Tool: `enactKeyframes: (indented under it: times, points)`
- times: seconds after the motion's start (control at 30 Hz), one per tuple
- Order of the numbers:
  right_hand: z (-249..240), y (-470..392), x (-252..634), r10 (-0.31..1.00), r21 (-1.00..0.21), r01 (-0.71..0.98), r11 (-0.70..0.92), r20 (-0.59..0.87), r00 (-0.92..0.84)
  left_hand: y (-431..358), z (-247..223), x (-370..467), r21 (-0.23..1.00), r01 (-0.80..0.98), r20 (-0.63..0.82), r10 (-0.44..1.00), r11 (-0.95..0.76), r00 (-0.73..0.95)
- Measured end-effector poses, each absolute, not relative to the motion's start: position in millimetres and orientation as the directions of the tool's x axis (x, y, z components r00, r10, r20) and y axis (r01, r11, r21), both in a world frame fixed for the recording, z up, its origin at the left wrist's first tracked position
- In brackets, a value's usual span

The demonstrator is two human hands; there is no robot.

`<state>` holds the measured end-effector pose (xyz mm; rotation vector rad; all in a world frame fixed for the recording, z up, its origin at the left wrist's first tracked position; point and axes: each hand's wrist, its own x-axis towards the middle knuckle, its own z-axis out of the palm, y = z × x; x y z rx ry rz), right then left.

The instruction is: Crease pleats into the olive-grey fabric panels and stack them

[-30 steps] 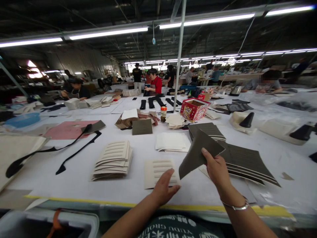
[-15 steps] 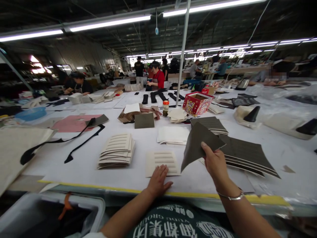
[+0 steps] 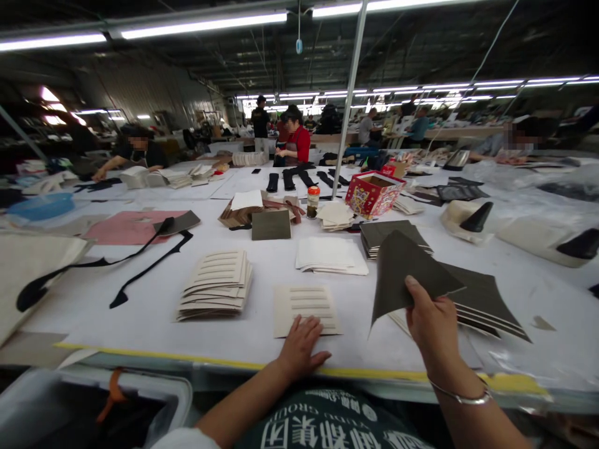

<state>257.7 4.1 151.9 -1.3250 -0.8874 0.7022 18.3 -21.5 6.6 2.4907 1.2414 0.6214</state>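
Note:
Fingers spread, my left hand [image 3: 302, 349] rests on the lower edge of a cream sheet with raised strips [image 3: 304, 302]. My right hand [image 3: 433, 318] pinches a dark grey-brown sheet [image 3: 405, 268], thumb on top, and holds it tilted above the table. Behind and beside it lie two stacks of similar dark sheets, one farther back [image 3: 390, 234] and one at the right [image 3: 486, 293]. To the left stands a pile of cream sheets with strips [image 3: 218, 284]. Plain white sheets [image 3: 330, 254] lie behind the single cream sheet.
A red patterned box [image 3: 374, 193] and a jar with an orange lid [image 3: 312, 202] stand farther back, beside a metal pole [image 3: 349, 100]. Black straps [image 3: 154, 268] and a pink sheet [image 3: 124, 228] lie left. A plastic bin [image 3: 180, 396] is below the table edge. People sit beyond.
My right hand has moved to the right with the dark sheet, uncovering more of the white sheets. My left hand remains on the cream sheet. The view has shifted slightly.

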Motion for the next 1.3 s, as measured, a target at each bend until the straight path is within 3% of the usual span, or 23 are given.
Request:
enactKeyframes:
  times: [0.13,0.2,0.27,0.37,0.43,0.53,0.7,0.9,1.0,1.13,1.3]
  points:
    - [146.4,11.2,239.2,0.850,-0.981,0.089,0.175,0.196,0.489,-19.7,21.3,22.6,0.666,0.532,0.273,0.835,-0.523,0.479]
    - [144.2,15.8,227.8,0.863,-0.979,0.077,0.189,0.203,0.463,-14.7,30.7,27.6,0.867,0.348,0.210,0.895,-0.357,0.394]
    - [142.5,21.3,214.6,0.878,-0.976,0.063,0.208,0.215,0.428,-7.6,43.5,32.3,0.996,0.035,0.063,0.933,-0.080,0.355]
    - [140.4,31.3,194.5,0.909,-0.971,0.048,0.236,0.238,0.344,6.6,67.6,32.9,0.866,-0.405,-0.141,0.920,0.293,0.366]
    - [138.7,38.4,184.5,0.926,-0.970,0.043,0.238,0.240,0.290,19.2,81.8,27.7,0.750,-0.559,-0.229,0.932,0.353,0.281]
    - [135.9,46.6,178.7,0.948,-0.974,0.077,0.214,0.226,0.225,39.1,92.7,15.4,0.697,-0.644,-0.297,0.945,0.314,0.139]
    - [128.4,50.3,183.7,0.962,-0.961,0.193,0.198,0.228,0.149,53.8,94.3,-0.2,0.790,-0.554,-0.214,0.965,0.262,0.151]
    - [126.3,52.8,188.1,0.989,-0.989,0.088,0.116,0.123,0.076,53.8,107.2,-3.4,0.919,-0.394,-0.034,0.999,0.015,-0.041]
    - [124.3,55.5,193.1,0.997,-0.997,0.009,0.075,0.075,0.024,55.5,107.2,-8.4,0.979,-0.199,0.014,0.986,-0.047,-0.165]
    - [101.5,56.5,207.5,0.991,-0.993,0.058,-0.101,-0.105,-0.085,55.4,91.2,-16.4,0.997,0.031,-0.071,0.987,0.076,-0.147]
    - [67.2,49.6,223.8,0.965,-0.962,0.156,-0.222,-0.240,-0.105,47.2,70.6,-20.8,0.889,0.451,0.000,0.985,0.080,-0.175]
